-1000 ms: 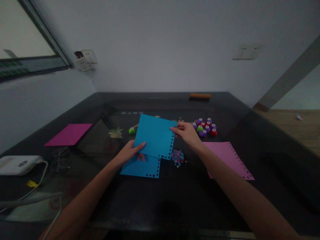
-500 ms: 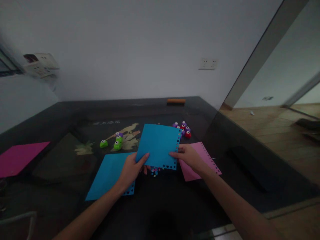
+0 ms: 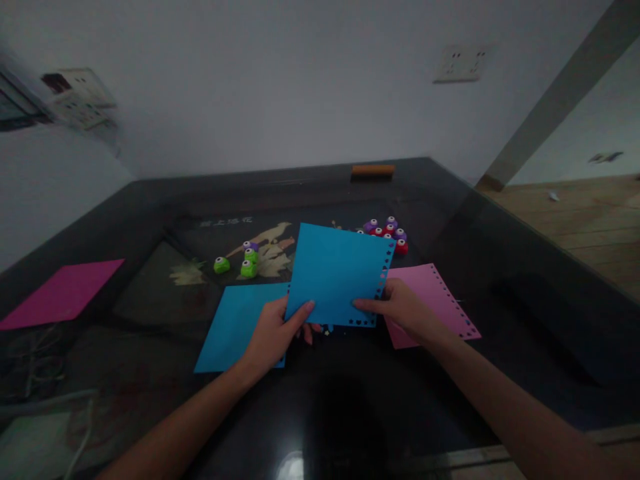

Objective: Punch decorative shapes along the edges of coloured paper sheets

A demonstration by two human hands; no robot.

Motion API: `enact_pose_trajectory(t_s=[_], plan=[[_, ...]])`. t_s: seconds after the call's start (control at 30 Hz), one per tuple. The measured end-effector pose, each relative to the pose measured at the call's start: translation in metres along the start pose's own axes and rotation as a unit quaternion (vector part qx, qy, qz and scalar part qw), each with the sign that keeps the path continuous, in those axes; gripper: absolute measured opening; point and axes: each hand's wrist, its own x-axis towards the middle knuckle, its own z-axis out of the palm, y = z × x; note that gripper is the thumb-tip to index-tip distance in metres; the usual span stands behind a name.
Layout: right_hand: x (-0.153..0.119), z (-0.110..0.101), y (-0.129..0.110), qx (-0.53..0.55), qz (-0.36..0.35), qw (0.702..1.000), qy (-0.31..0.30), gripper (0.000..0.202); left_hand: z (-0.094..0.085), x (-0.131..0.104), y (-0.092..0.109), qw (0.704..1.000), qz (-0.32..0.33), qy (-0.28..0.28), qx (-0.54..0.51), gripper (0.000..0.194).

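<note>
Between my two hands a blue sheet of paper [image 3: 340, 275] is held up above the dark table, tilted towards me. Small shaped holes run along its right and bottom edges. My left hand [image 3: 283, 328] pinches the lower left corner, thumb in front and fingers behind. With thumb in front, my right hand [image 3: 395, 305] grips the right edge. A second blue sheet [image 3: 235, 327] lies flat under and beside my left hand. Partly beneath my right hand rests a pink sheet [image 3: 430, 293] with punched edges. Small paper cutouts [image 3: 327, 329] show just below the held sheet.
Several green and purple eyed craft punches [image 3: 249, 268] stand left of centre. More red and purple punches [image 3: 389, 231] cluster behind the held sheet. A magenta sheet [image 3: 65, 292] lies far left. An orange-brown bar [image 3: 373, 171] sits at the table's back edge, near the wall.
The view has shifted, so the table and wall sit higher in the picture. Both hands still hold the blue sheet, which now covers more of the cutouts.
</note>
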Motion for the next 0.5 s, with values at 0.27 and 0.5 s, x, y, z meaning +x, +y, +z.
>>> enact_pose_trajectory(t_s=[0.27, 0.5], plan=[[0.001, 0.002, 0.001, -0.014, -0.010, 0.999, 0.045, 0.034, -0.052, 0.028, -0.015, 0.979, 0.093, 0.183, 0.011, 0.034], [0.003, 0.003, 0.007, 0.009, -0.022, 0.998, 0.059, 0.035, -0.120, 0.052, -0.049, 0.895, 0.039, 0.289, 0.338, 0.027]])
